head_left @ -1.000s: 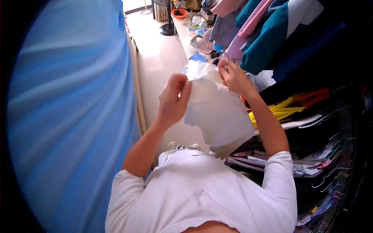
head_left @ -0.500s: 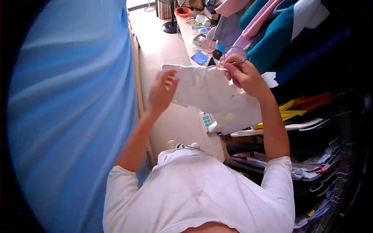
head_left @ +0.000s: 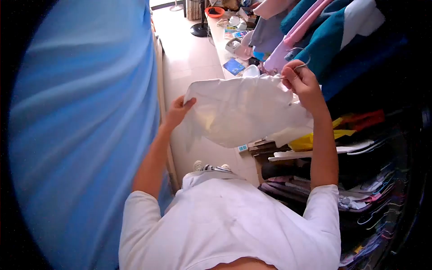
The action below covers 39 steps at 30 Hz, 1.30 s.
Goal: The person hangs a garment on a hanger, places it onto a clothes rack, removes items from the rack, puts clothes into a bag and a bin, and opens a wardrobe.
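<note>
A thin white garment (head_left: 238, 105) is stretched out between my hands, slightly see-through in its lower part. My left hand (head_left: 178, 110) pinches its left edge near the upper corner, thumb on top. At the other end, my right hand (head_left: 303, 82) is closed around the neck of a wire hanger (head_left: 308, 59), whose curved hook sticks up above the fingers. The hanger's lower part is hidden by the cloth and my hand, so I cannot tell how far it sits inside the garment.
A blue curtain-like cloth (head_left: 85, 135) hangs along the left. Pink, grey and teal clothes (head_left: 321, 40) hang at upper right. A cluttered white table (head_left: 219, 47) stands ahead, with an orange bowl (head_left: 214, 12). Clothes on hangers (head_left: 360, 198) fill the lower right.
My left hand has gone from hovering blurred beside the garment to gripping its left edge. The right hand has moved right with the hanger, and the cloth is now spread wider.
</note>
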Available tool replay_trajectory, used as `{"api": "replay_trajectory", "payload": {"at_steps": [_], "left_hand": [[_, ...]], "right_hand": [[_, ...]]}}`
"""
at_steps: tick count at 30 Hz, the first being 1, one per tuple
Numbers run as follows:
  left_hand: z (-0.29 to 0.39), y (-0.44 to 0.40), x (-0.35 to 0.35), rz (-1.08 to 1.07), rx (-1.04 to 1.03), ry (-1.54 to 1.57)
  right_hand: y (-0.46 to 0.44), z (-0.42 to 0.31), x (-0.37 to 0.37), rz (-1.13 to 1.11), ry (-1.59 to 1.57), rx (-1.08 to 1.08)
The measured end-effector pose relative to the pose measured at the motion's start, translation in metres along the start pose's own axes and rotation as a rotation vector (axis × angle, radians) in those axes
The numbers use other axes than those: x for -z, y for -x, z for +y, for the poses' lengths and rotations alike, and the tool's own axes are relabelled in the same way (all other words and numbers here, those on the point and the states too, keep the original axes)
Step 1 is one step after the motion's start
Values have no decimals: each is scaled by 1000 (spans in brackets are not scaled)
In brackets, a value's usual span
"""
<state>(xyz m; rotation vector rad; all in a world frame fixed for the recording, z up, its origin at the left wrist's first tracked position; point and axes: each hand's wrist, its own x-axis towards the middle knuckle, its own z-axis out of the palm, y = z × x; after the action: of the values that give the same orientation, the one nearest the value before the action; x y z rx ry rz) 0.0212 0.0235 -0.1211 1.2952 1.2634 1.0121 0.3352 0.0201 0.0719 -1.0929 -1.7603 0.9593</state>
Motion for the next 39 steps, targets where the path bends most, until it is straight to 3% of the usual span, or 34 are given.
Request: {"api": "replay_trajectory", "payload": {"at_steps": [2,3,7,10,14,17,20,23,25,26,28,33,35,39], "left_hand": [[24,12,9,112,104,-36],[17,10,16,163,-74,133],[34,4,35,295,-196,89],[30,2,40,255,-37,75],[8,-12,54,197,-114,-27],[25,-20,63,329,-98,-35],[65,-14,67,304,-133,145],[64,-23,78,220,-39,256],[42,-37,81,363,-206,-394],[44,-36,81,371,-201,-396],[49,-38,75,248,-324,-189],[97,-17,33,75,-366,55],[102,-19,26,24,-442,-330],[104,-20,38,-15,-285,-402]], "right_hand": [[1,0,6,41,68,-55],[2,-1,8,39,128,-92],[5,-2,10,-22,87,-162],[4,-6,5,-54,-14,-163],[-1,0,-3,-58,0,-93],[-3,1,-6,-97,10,-121],[-4,4,-3,-109,36,-128],[-1,3,5,-65,-20,-129],[-1,-5,5,55,-107,-152],[-1,-9,4,132,-141,-163],[-4,-13,7,96,-111,-138],[-11,-22,11,145,-75,-147],[-11,-31,8,143,-8,-116],[-13,-34,16,133,121,-138]]}}
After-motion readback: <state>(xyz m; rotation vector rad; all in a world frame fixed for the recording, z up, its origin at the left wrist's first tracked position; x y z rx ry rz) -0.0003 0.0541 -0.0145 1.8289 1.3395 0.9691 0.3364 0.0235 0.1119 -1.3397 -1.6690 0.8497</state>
